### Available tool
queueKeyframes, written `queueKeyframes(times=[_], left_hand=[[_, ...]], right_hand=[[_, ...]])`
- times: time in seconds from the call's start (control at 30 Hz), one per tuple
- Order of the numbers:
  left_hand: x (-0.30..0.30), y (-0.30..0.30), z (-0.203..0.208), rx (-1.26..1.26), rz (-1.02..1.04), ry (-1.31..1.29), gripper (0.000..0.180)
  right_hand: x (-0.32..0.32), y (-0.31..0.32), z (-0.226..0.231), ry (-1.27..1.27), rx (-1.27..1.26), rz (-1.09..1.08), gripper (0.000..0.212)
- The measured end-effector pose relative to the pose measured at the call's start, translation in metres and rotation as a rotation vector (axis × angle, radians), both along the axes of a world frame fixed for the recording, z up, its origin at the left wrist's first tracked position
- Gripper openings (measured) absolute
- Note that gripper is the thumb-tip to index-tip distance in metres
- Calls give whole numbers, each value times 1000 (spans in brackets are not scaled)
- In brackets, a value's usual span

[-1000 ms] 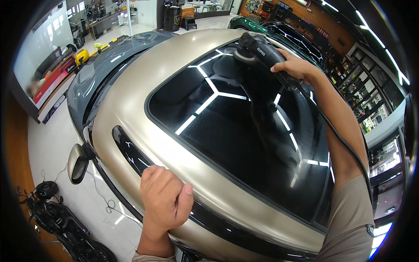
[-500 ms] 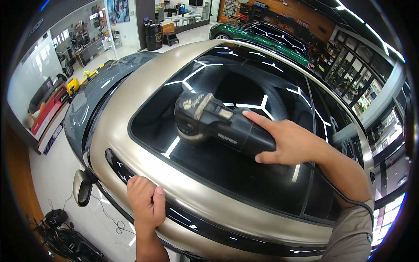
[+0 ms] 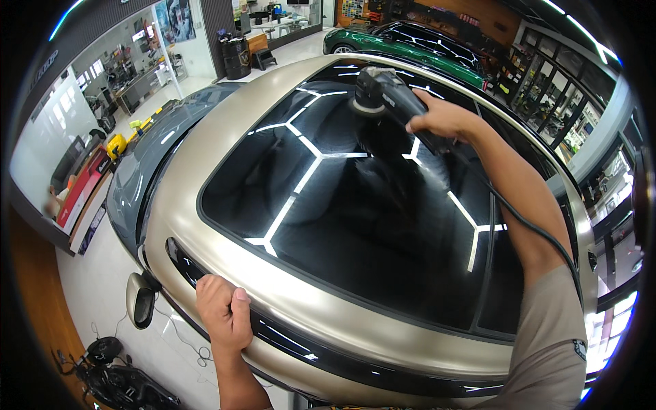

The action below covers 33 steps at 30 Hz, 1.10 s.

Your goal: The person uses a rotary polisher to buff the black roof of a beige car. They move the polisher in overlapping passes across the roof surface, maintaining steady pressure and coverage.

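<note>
Polisher [image 3: 383, 92] on glossy black roof [image 3: 355, 219] (ceiling lights mirrored), showroom floor [image 3: 102, 301].

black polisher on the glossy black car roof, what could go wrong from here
1. The black power cord trails from the black handheld polisher along the outstretched arm; it could drag across the glossy black glass roof and mark it.
2. The right hand alone holds the polisher at full reach, so the pad might tilt or skip.
3. The left hand braces on the matte beige roof edge; a slip could unbalance the person.
</note>
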<state>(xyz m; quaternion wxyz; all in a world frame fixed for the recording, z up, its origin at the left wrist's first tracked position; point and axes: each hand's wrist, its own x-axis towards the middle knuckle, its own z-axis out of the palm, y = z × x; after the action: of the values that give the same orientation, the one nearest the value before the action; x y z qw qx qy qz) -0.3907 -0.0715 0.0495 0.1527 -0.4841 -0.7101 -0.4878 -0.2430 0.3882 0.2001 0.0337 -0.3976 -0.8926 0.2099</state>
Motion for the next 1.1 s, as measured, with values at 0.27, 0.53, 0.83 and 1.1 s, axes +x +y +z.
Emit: queueKeyframes(times=[0.27,0.53,0.83,1.1], left_hand=[[4,-3,-4,-17,25,-17,27],[4,-7,-2,-52,59,-42,29],[1,-4,-4,-60,55,-32,34],[3,-9,-4,-71,83,-44,29]], right_hand=[[149,-155,4,-100,13,214,105],[173,-152,13,-129,-46,81,103],[102,30,-3,70,-22,-144,103],[195,-86,-3,-49,-27,-36,107]])
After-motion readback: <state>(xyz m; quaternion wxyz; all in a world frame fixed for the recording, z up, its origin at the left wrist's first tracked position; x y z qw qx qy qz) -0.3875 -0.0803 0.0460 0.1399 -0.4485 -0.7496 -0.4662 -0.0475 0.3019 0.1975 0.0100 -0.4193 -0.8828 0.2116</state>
